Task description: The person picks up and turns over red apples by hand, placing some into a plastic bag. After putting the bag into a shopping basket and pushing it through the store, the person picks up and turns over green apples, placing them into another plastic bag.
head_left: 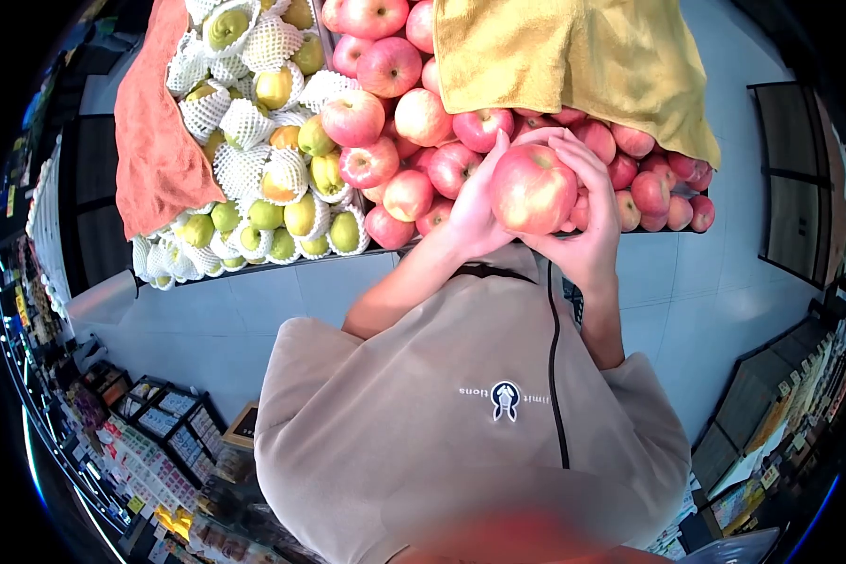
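Note:
A large red and yellow apple (534,190) is held up between my two hands at the front edge of the fruit display. My left hand (477,209) cups its left side, with the thumb and fingers pressed along it. Around the right and upper side curl the fingers of my right hand (592,221). Parts of both hands' fingers are hidden behind the fruit. Just beyond, a heap of red apples (388,68) fills the middle of the display, some of it close to my left hand.
Left of the apples lie green-yellow pears (300,215) in white foam nets. A yellow cloth (573,56) covers apples at the back right, and an orange cloth (160,141) hangs over the left side. Shelves of packaged goods (150,461) stand behind, beyond the tiled floor (244,310).

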